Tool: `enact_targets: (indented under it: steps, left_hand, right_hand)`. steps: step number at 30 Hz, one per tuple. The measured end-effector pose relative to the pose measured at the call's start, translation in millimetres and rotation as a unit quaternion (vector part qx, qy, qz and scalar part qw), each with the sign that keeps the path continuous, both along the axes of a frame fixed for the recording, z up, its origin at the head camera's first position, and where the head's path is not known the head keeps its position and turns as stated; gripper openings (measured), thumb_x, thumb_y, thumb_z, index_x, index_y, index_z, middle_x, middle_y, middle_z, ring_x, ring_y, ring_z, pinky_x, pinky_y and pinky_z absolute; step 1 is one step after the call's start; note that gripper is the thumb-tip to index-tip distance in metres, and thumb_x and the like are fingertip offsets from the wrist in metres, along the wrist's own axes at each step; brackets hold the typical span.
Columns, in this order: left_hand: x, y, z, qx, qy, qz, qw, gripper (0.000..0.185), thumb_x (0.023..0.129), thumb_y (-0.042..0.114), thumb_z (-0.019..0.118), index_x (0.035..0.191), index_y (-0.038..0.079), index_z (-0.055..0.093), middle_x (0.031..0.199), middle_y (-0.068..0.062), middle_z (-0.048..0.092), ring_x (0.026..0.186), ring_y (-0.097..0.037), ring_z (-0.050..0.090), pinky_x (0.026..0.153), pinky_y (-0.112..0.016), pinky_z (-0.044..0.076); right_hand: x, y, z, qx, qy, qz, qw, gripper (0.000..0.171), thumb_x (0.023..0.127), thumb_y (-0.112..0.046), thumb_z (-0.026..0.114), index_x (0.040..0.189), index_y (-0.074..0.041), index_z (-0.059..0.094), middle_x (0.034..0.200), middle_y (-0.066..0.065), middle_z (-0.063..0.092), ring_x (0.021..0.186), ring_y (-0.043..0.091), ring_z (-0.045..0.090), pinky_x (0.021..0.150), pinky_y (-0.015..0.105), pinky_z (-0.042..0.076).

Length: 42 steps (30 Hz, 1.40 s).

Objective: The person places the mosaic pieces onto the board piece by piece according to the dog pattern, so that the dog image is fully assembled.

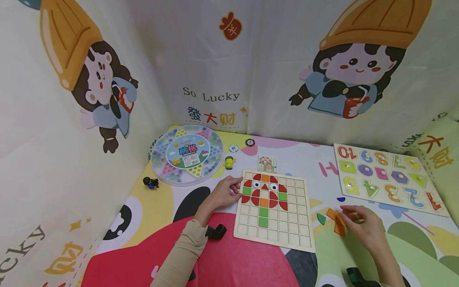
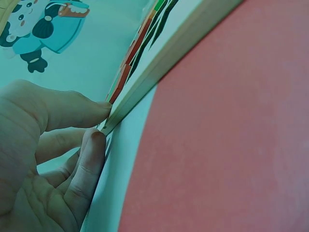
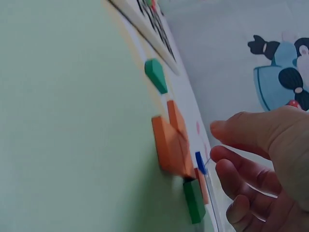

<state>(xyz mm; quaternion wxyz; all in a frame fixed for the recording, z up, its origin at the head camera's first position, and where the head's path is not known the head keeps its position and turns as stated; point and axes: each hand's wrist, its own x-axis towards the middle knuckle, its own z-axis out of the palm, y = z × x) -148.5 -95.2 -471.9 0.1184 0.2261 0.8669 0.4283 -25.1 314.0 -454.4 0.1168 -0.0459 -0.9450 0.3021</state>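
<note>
Surface: cartoon-print play mat [image 1: 229, 267] covering the floor, matching cloth walls behind.
Grid board [image 1: 275, 209]: lying flat mid-mat, coloured tiles filling its upper left.
Left hand [image 1: 223, 193]: thumb and fingertips pinching the grid board's left edge.
Right hand [image 1: 363, 228]: right of the grid board, fingers loosely curled, reaching over the orange pieces [image 1: 336, 221]; can't tell whether it is touching them.
Number puzzle [image 1: 389, 178]: lying well right of the grid board.

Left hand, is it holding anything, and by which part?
The left hand holds the wooden grid board at its left edge, fingers pinching the rim.
</note>
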Motion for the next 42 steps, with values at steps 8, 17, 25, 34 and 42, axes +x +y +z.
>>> enact_targets:
  steps: [8,17,25,34,42]
  left_hand:
    - [-0.6,0,0.3,-0.004,-0.007,0.001,1.0000,0.060,0.088,0.008,0.072,0.143,0.001,0.050,0.096,-0.001,0.053,0.086,-0.012,0.055,0.074,-0.020,0.052]
    - [-0.8,0,0.8,-0.002,-0.009,-0.001,1.0000,0.060,0.088,0.009,0.073,0.143,0.002,0.050,0.096,-0.002,0.054,0.086,-0.012,0.055,0.073,-0.020,0.052]
    - [-0.8,0,-0.4,-0.001,-0.010,0.001,1.0000,0.060,0.088,0.008,0.072,0.143,0.001,0.050,0.096,-0.002,0.054,0.087,-0.013,0.055,0.074,-0.019,0.051]
    - [-0.4,0,0.8,-0.001,-0.010,0.002,0.9999,0.060,0.088,0.009,0.072,0.143,0.001,0.050,0.096,-0.002,0.053,0.086,-0.013,0.055,0.073,-0.019,0.051]
    - [-0.9,0,0.4,-0.003,-0.008,-0.001,1.0000,0.059,0.088,0.008,0.072,0.143,0.000,0.050,0.095,-0.002,0.054,0.086,-0.012,0.055,0.073,-0.019,0.051]
  right_hand:
    - [-3.6,1,-7.7,0.056,-0.007,0.052,0.997,0.025,0.078,-0.011,0.083,0.097,0.003,0.075,0.081,0.006,0.059,0.066,0.010,0.047,0.055,0.024,0.039]
    - [-4.9,-1,-4.3,0.055,-0.018,0.058,0.997,0.019,0.078,-0.011,0.083,0.090,0.001,0.075,0.082,0.006,0.057,0.065,0.011,0.045,0.053,0.025,0.036]
    - [-10.2,-17,6.2,-0.005,-0.013,0.044,0.999,0.011,0.082,-0.006,0.079,0.090,-0.001,0.073,0.074,0.004,0.068,0.057,0.002,0.052,0.045,0.023,0.042]
    - [-29.4,-75,4.9,-0.098,-0.014,0.122,0.988,0.010,0.084,-0.009,0.077,0.094,-0.006,0.076,0.080,0.000,0.068,0.060,0.007,0.050,0.049,0.023,0.041]
    - [-39.9,-117,-6.4,-0.128,-0.051,0.188,0.972,0.010,0.083,-0.007,0.078,0.092,-0.008,0.076,0.081,-0.004,0.067,0.061,0.009,0.050,0.053,0.023,0.044]
